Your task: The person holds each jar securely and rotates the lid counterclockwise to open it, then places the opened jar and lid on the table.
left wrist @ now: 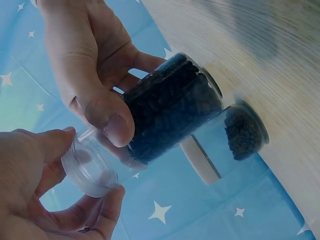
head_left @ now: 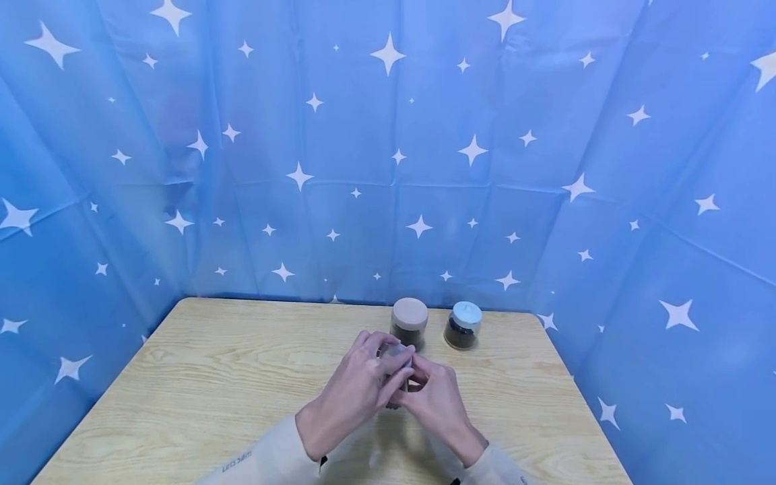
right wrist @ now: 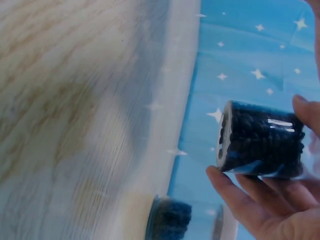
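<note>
A clear glass jar, mostly full of dark beans, is held tilted above the wooden table. My right hand grips its body, thumb on one side and fingers on the other; the right wrist view shows the jar's base past those fingertips. At the jar's mouth is a clear lid, pinched around its rim by the fingers and thumb of my left hand. From the head view, both hands cover most of the jar, and the lid shows between the left fingers.
Just behind my hands stands a jar with a pinkish lid, partly filled with dark contents. To its right is a smaller jar with a light-blue lid. A blue star-patterned curtain hangs behind the wooden table.
</note>
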